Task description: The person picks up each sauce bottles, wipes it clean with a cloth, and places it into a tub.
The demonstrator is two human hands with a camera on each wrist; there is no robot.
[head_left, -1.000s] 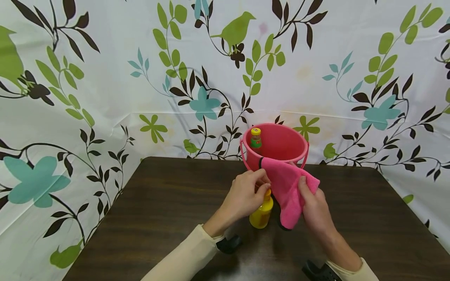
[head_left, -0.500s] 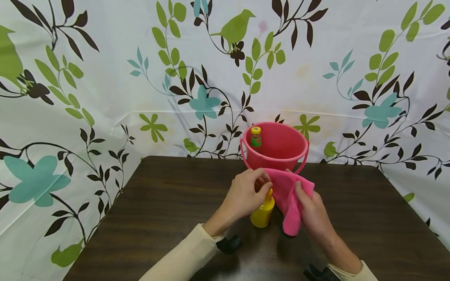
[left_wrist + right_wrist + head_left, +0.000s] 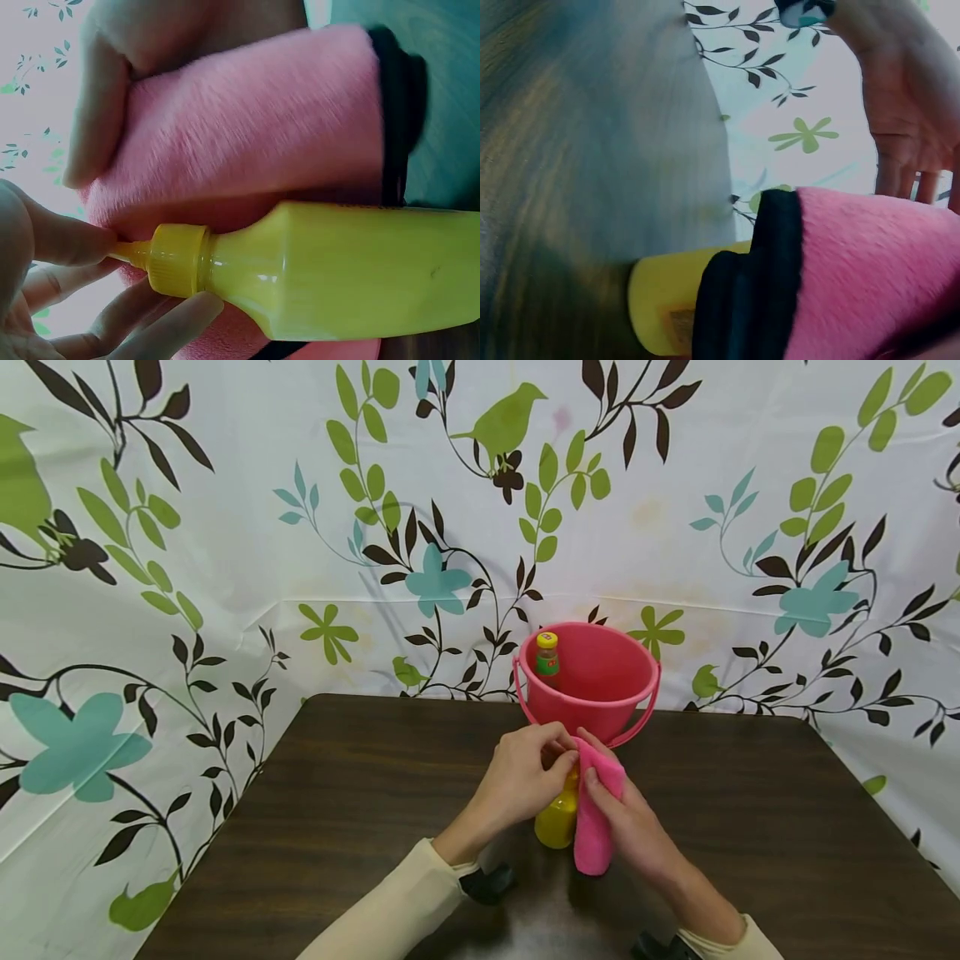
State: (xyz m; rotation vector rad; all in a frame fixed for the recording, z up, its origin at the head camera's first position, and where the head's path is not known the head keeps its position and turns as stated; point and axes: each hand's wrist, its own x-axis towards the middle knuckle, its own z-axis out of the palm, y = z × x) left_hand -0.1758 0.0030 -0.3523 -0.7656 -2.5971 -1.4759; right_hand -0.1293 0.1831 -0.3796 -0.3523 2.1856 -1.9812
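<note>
A yellow squeeze bottle (image 3: 555, 824) stands upright on the table. My left hand (image 3: 528, 774) pinches the tip of its nozzle; in the left wrist view thumb and fingers meet at the spout above the ribbed cap (image 3: 178, 259). A pink cloth (image 3: 594, 831) with a black border hangs folded in my right hand (image 3: 637, 831), gripped between thumb and fingers. It lies close along the bottle's right side, partly covering it in the head view. In the right wrist view, the black border (image 3: 772, 262) crosses in front of the bottle's lower part (image 3: 664, 300).
Behind the hands stands a pink bucket (image 3: 588, 710) with its handle hanging down. A small jar with a yellow lid and green label (image 3: 547, 662) is inside it. The dark wooden table (image 3: 390, 760) ends at a white patterned curtain (image 3: 247, 543).
My right hand has moved left, bringing the cloth in against the bottle. The cloth has gone from spread out to folded narrow. My left hand has stayed at the nozzle.
</note>
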